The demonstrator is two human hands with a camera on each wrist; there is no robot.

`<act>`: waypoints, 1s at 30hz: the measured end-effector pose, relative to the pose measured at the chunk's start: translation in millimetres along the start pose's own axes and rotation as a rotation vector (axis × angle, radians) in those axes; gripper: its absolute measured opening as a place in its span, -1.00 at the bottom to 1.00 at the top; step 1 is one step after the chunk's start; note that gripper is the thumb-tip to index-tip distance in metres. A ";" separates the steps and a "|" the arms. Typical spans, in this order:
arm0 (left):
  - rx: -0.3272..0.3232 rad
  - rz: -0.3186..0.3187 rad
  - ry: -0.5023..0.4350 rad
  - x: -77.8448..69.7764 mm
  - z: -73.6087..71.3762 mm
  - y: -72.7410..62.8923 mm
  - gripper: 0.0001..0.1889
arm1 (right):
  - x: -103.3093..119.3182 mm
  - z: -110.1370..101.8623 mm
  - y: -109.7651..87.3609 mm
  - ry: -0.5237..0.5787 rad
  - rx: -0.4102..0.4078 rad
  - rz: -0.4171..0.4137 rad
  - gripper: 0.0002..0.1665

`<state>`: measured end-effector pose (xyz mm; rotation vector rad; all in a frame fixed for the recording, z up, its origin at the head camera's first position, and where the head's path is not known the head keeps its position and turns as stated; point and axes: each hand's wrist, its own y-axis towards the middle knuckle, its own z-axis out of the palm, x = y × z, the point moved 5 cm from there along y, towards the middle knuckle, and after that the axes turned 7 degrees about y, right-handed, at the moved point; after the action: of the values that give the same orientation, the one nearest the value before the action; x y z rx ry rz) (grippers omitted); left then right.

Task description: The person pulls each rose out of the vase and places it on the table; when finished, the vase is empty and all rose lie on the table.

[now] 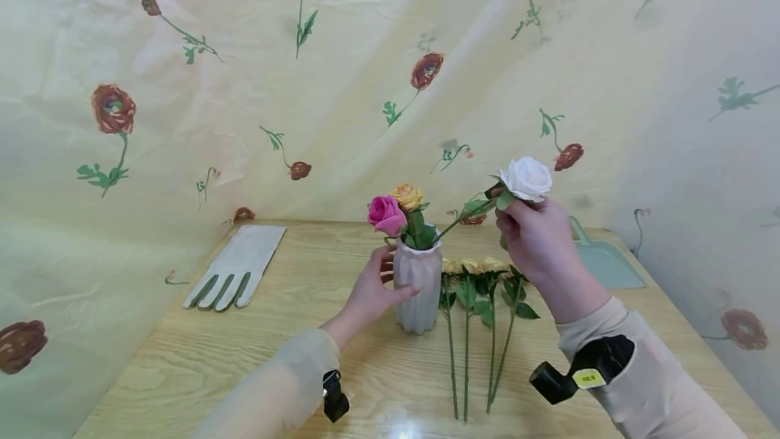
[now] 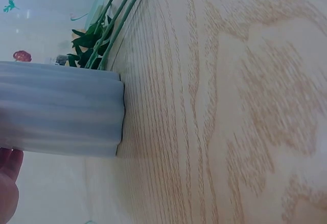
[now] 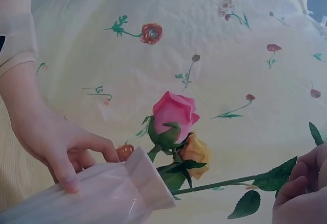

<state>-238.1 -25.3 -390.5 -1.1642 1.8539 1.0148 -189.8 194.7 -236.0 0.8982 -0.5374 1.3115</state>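
In the head view my left hand [image 1: 373,291] holds a white fluted vase [image 1: 418,293] upright on the table, thumb on the near side and fingers round the left. A pink rose [image 1: 386,215] and a yellow-orange rose [image 1: 408,196] stand in the vase. My right hand [image 1: 541,239] pinches a white rose [image 1: 527,178] just under its bloom, to the right of the vase and above it. Its leafy stem [image 3: 230,183] slants down to the vase mouth in the right wrist view, its lower end hidden inside. The left wrist view shows the vase base [image 2: 110,114] on the wood.
Several pale yellow roses [image 1: 468,290] lie right of the vase, stems toward me. A grey-white glove [image 1: 244,259] rests at the table's left. At the back right lies a pale green tray-like item with a handle [image 1: 609,266]. A flower-printed cloth [image 1: 341,87] hangs behind the wooden table [image 1: 341,391].
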 end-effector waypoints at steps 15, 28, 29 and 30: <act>-0.005 -0.029 0.005 1.5 1.8 -0.3 -0.14 | 9.2 -20.5 -5.7 0.237 -0.196 -0.128 -0.88; -0.005 -0.018 -0.011 -1.4 0.3 -2.8 -0.13 | 15.1 -52.2 -13.1 0.449 -0.247 -0.204 -0.90; -0.006 -0.015 -0.010 -1.4 0.3 -2.8 -0.14 | 15.7 -54.5 -13.3 0.459 -0.249 -0.206 -0.91; -0.007 -0.013 -0.009 -1.2 0.3 -2.8 -0.14 | 16.5 -57.0 -13.6 0.464 -0.250 -0.209 -0.91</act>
<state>-235.1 -25.3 -390.3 -1.1725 1.8346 1.0188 -181.5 250.4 -259.1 0.4101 -0.2279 1.1796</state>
